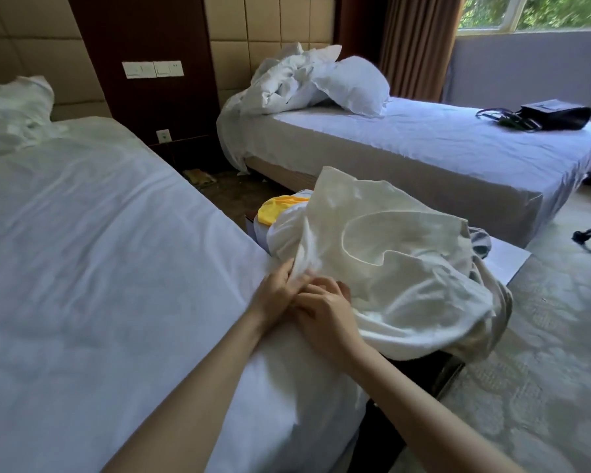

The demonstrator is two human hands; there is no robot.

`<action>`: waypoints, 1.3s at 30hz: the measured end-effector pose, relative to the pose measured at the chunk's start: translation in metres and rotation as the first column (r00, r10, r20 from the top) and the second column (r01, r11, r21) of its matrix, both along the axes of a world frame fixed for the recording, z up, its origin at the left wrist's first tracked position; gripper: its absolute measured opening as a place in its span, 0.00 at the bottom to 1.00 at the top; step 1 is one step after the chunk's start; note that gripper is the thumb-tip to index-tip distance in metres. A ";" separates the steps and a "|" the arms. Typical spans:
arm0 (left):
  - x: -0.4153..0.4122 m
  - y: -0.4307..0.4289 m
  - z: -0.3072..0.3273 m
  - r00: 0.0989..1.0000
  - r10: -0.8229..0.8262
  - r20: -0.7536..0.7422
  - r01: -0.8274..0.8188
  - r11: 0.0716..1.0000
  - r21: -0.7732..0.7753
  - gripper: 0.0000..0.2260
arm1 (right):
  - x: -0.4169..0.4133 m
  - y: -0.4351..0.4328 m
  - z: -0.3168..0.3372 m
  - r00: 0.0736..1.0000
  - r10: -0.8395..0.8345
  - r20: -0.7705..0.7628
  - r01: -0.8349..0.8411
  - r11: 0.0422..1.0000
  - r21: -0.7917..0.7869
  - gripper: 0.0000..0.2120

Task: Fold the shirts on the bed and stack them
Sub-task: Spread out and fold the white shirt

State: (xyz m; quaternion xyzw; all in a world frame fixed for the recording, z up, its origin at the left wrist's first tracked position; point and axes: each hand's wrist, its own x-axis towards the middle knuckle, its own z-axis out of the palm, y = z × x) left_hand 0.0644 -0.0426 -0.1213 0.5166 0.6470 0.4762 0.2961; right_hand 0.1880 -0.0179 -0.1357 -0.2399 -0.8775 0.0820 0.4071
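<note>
That cream-white soft cloth shirt (400, 247) looks light and limp, the sort that sags wherever it isn't held and slides over itself. I'd judge it best taken at 2 firm spots, the shoulder seams or the hem corners, rather than by a bunch of its middle. It is crumpled, billowed and unfolded. A curved stitched edge, likely the neckline, shows across its upper face, and its far side droops away to the right. It is held raised at the edge of the near bed with the white sheet (99, 233), spread over a heap of other clothes beside that bed, among them a bright yellow garment (270, 211) and a white garment (282, 233). The left hand (275, 290) pinches a fold of the shirt's near edge between thumb and curled fingers. The right hand (325, 310), touching the left, has its fingers curled in on the same edge and seems to grip it, though cloth partly hides the tips. No folded stack is in sight. A black handbag (556, 114) lies on the far bed (423, 155).
</note>
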 end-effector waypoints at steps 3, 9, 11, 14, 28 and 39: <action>0.000 0.000 0.008 0.978 0.109 0.176 -0.124 0.990 0.074 0.05 | 0.015 -0.003 -0.001 0.999 -0.023 0.037 0.023 1.000 0.005 0.11; -0.005 -0.021 0.006 0.583 0.175 0.794 -0.361 0.931 0.059 0.11 | 0.054 -0.003 0.018 0.916 -0.364 0.167 0.398 0.874 -0.277 0.35; -0.004 -0.034 0.006 0.503 0.169 0.848 -0.382 0.923 0.042 0.11 | 0.059 -0.001 0.023 0.880 -0.324 0.348 0.459 0.770 -0.443 0.35; 0.000 -0.056 0.007 0.449 0.196 0.872 -0.383 0.924 -0.010 0.13 | 0.049 -0.009 0.026 0.849 -0.284 0.446 0.460 0.812 -0.359 0.12; -0.154 -0.275 0.146 0.495 0.612 0.617 -0.853 0.478 0.211 0.11 | -0.123 -0.198 0.135 0.856 0.311 -0.414 -0.446 0.848 -0.287 0.16; -0.199 -0.466 0.091 0.589 0.500 -0.635 -0.804 0.446 -0.394 0.34 | -0.183 -0.273 0.054 0.965 0.261 0.032 -0.200 0.807 -0.555 0.19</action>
